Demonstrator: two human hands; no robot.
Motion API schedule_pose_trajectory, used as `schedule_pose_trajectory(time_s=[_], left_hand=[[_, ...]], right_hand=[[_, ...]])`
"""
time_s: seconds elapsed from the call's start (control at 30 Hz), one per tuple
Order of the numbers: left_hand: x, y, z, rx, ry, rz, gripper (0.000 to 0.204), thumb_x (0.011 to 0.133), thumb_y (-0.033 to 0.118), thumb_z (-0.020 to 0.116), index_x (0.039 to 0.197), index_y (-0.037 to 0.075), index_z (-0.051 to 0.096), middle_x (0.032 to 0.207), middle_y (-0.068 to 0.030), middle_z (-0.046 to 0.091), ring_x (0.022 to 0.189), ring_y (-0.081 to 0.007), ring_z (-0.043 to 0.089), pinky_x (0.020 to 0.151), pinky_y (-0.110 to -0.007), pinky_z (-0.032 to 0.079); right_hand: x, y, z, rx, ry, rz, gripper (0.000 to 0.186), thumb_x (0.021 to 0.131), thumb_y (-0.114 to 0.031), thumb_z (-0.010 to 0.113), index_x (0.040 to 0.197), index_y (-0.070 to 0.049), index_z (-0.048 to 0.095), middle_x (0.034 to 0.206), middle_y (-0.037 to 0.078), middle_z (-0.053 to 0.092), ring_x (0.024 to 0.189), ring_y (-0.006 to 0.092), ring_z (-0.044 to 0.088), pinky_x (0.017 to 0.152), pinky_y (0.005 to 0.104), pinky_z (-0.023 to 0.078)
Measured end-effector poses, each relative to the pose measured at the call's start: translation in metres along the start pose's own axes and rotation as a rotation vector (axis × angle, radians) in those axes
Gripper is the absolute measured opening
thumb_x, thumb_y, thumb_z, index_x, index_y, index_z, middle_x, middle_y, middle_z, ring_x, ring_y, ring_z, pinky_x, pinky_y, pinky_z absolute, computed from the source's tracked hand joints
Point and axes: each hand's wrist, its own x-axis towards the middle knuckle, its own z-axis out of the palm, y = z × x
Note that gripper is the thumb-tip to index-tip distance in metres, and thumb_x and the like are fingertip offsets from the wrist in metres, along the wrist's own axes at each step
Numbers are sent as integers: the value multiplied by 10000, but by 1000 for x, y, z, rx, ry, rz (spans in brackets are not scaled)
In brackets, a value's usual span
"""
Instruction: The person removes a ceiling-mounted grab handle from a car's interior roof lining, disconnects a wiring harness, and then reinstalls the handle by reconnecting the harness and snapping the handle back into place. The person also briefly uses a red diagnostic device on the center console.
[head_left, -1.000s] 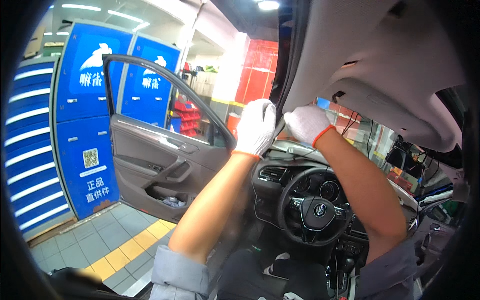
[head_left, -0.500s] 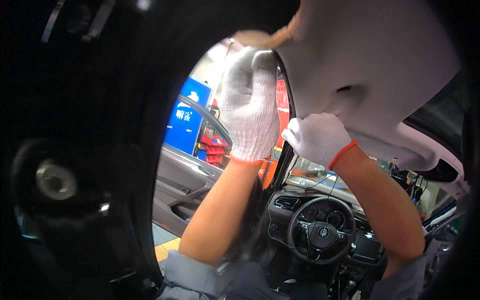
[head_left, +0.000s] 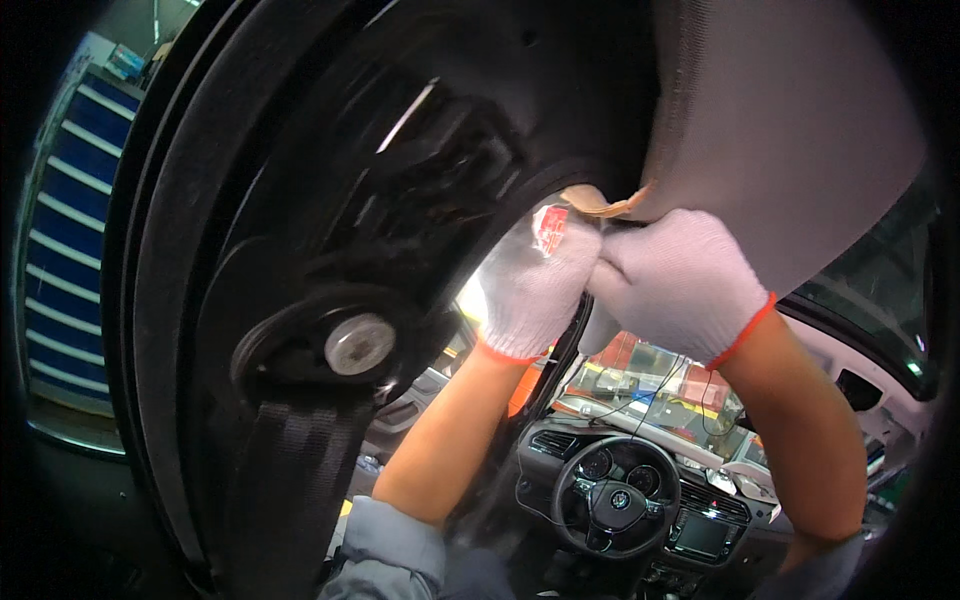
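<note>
Pillar: black pillar (head_left: 450, 125), running down the left and centre of the view.
Headliner: grey headliner (head_left: 790, 120), upper right; its near edge comes down to just above both hands.
Cabinet: blue drawer cabinet (head_left: 70, 250) at far left, beyond the pillar.
Belt: dark belt webbing (head_left: 305, 480), hanging below the pillar's anchor.
Right hand: white-gloved right hand (head_left: 685, 285), fingers curled inward at the headliner's lower edge; cannot tell whether they pinch it.
Left hand: white-gloved left hand (head_left: 545, 295), raised beside the right, the two meeting in view; fingertips obscured, grip cannot be told.
Steering wheel: dark steering wheel (head_left: 614, 500), below the hands.
Anchor: round metal bolt (head_left: 360, 343) above the webbing.
Edging: tan strip (head_left: 600, 203) at the headliner's edge, directly above the hands.
</note>
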Motion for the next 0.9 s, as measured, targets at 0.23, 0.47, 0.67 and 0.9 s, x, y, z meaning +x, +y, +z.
schedule_pose_trajectory(time_s=[0.23, 0.47, 0.67, 0.9], left_hand=[[20, -20, -7, 66, -228, 82, 262, 858, 104, 700, 1104, 20, 670, 1010, -110, 722, 914, -207, 697, 833, -326, 543], [22, -20, -21, -195, -433, -236, 296, 919, 178, 693, 1177, 33, 675, 1075, -87, 718, 1032, -175, 662, 953, -314, 508], [18, -29, -17, -213, -466, -201, 323, 938, 150, 687, 1236, 29, 654, 1171, -113, 684, 1096, -184, 640, 999, -315, 488], [21, -50, -16, -282, -440, -156, 300, 918, 75, 697, 1204, -4, 657, 1119, -110, 700, 1061, -151, 648, 965, -301, 502]], right_hand=[[1, 4, -21, -5, -22, 34, 162, 867, -176, 640, 778, -51, 690, 735, 135, 673, 636, 307, 663, 621, 396, 542], [1, 15, -25, -100, -233, -38, 166, 899, -228, 645, 889, -101, 750, 820, 87, 703, 741, 265, 700, 715, 368, 571], [3, 12, -19, -141, -261, 23, 167, 911, -229, 641, 944, -108, 751, 862, 107, 718, 783, 276, 711, 754, 369, 583], [4, 8, -15, -143, -148, 15, 166, 903, -226, 656, 892, -94, 756, 773, 114, 713, 684, 251, 708, 665, 353, 577]])
